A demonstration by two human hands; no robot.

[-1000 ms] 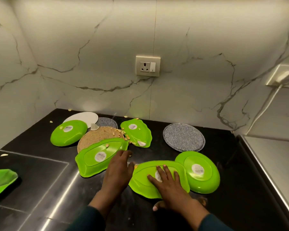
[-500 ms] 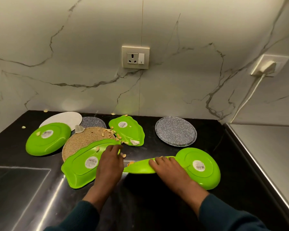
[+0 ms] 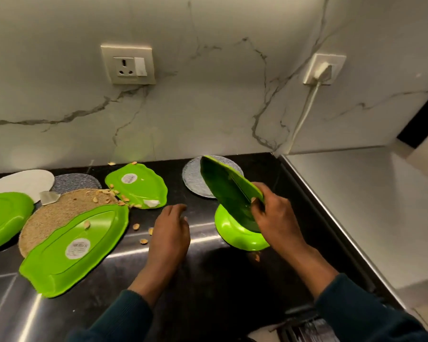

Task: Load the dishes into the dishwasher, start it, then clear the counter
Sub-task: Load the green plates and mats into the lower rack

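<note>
Centrally right in the frame, the right hand (image 3: 273,213) pinches the lifted green leaf dish (image 3: 226,191) at its lower edge, above an upturned round green plate (image 3: 235,236). The left hand (image 3: 169,227) hovers with loosely spread fingers, holding nothing. The dish stands steeply tilted, its long axis running from upper left to lower right. Such an edge-only grip may let it slip onto the plate; clinging nut shells (image 3: 136,227) could scatter.

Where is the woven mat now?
In the head view, the woven mat lies at the left, partly under the long green tray, scattered with shells.
</note>
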